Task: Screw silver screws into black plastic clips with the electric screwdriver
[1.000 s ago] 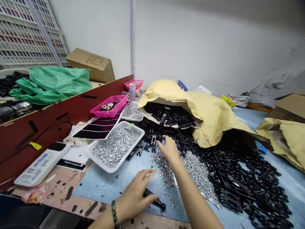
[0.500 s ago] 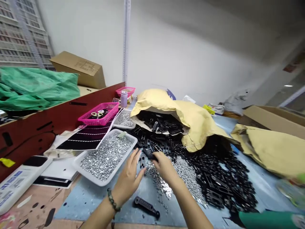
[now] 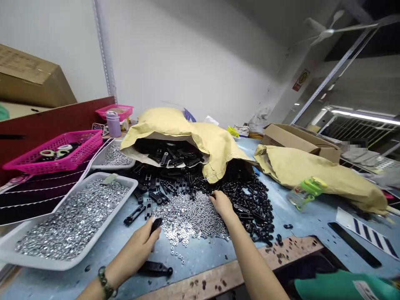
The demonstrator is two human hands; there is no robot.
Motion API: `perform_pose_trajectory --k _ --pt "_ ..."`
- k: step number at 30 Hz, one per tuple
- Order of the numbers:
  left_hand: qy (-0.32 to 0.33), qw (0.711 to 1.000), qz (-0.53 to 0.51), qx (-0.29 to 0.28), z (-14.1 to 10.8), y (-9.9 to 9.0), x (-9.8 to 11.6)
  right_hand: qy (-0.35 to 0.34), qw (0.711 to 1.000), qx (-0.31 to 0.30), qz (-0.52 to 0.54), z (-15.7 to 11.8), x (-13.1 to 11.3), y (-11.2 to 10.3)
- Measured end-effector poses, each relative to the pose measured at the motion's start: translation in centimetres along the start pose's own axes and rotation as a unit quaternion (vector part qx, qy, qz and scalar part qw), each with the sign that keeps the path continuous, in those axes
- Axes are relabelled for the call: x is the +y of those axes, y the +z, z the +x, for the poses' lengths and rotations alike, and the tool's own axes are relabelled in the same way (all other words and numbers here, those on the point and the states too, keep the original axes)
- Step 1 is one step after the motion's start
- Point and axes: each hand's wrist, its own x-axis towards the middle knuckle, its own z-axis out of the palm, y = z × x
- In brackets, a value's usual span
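My left hand [image 3: 137, 246] is closed around a black plastic part [image 3: 156, 225], whose end sticks out past the thumb and fingers. Another long black part [image 3: 156, 268] lies on the blue mat just beyond that wrist. My right hand [image 3: 222, 204] reaches to the far right side of a pile of small silver screws [image 3: 200, 212]. Its fingers are pressed together there, and their tips are partly hidden. Small silver nuts [image 3: 176, 229] spread at the pile's left and front. Black parts [image 3: 256, 204] are heaped to the right, and several narrow black clips [image 3: 148, 208] lie behind my left hand.
At left stands a white tray [image 3: 131, 183] of silver hardware, beside a pink basket [image 3: 78, 154] with scissors. A yellow sack [image 3: 168, 121] spills black parts at the back. A green-lidded bottle [image 3: 306, 192] and a green object with a white label [image 3: 340, 285] are on the right.
The view has swung right. My hands have moved apart: the left now holds the black part near the mat's front, while the right has gone from the black part to the screws.
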Motion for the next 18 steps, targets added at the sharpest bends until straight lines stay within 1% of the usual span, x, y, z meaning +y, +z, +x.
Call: perform_pose_trajectory --k 2,3,4,6,8,10,11,12,13,15,16,18 --pt "-0.022 0.999 -0.003 -0.049 0.5 0.4 0.6 0.006 1.000 -0.003 0.008 0.8 0.8 0.6" --pt "-0.034 0.997 -0.008 -0.063 0.8 0.6 0.9 0.005 1.000 0.000 0.016 0.9 0.9 0.6" --pt "-0.041 0.996 -0.025 -0.069 1.0 0.7 1.0 0.002 1.000 0.005 0.028 0.8 0.8 0.5" --pt "-0.063 0.990 -0.100 -0.076 1.2 0.7 1.1 -0.009 0.998 0.012 0.061 -0.1 0.0 0.0" --pt "-0.085 0.970 -0.207 -0.099 1.2 0.7 1.2 -0.029 0.994 0.003 0.103 -1.8 -1.6 -0.6" --pt "-0.099 0.946 -0.284 -0.123 1.1 0.6 1.2 -0.066 0.984 -0.027 0.162 -4.2 -4.0 -1.3" --pt "-0.102 0.938 -0.303 -0.131 0.9 0.5 1.3 -0.091 0.975 -0.047 0.198 -5.5 -5.3 -1.6" --pt "-0.101 0.935 -0.312 -0.134 0.8 0.5 1.3 -0.120 0.957 -0.067 0.255 -6.7 -6.7 -1.9" --pt "-0.098 0.937 -0.308 -0.132 0.6 0.5 1.4 -0.142 0.940 -0.092 0.297 -7.9 -8.0 -2.2" --pt "-0.081 0.952 -0.270 -0.121 0.0 0.5 1.6 -0.169 0.914 -0.135 0.344 -9.7 -10.1 -2.6" --pt "-0.068 0.963 -0.234 -0.112 -0.4 0.5 1.8 -0.178 0.910 -0.147 0.345 -10.2 -10.9 -2.7" --pt "-0.033 0.986 -0.142 -0.084 -1.1 0.4 2.3 -0.197 0.913 -0.146 0.325 -10.9 -11.9 -2.6"
